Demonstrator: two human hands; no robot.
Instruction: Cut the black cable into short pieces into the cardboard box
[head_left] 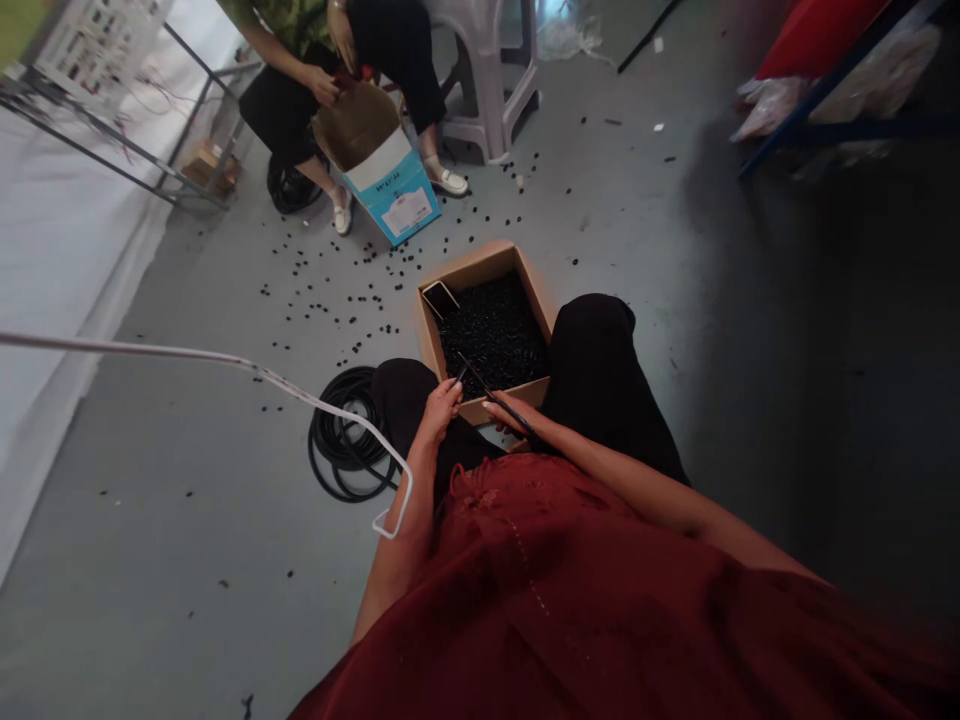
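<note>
My left hand (444, 408) is closed in a pinch over the near left edge of an open cardboard box (536, 290). A thin dark piece with a small glint shows at its fingertips, too small to name. My right hand (508, 412) is closed around a thin black cord (517, 412), which slants from above the box back over my wrist. Its far end is close to my left fingertips. Many small black pieces (499, 325) fill the box between my knees. A phone-like dark rectangle with a light rim (440, 299) rests in its far left corner.
A coil of black hose (345, 430) lies by my left knee. A white cable (300, 392) hangs across the left. Black bits litter the floor (247, 520). Opposite, a seated person holds something red over a blue-and-white box (405, 200), near a plastic stool (491, 90).
</note>
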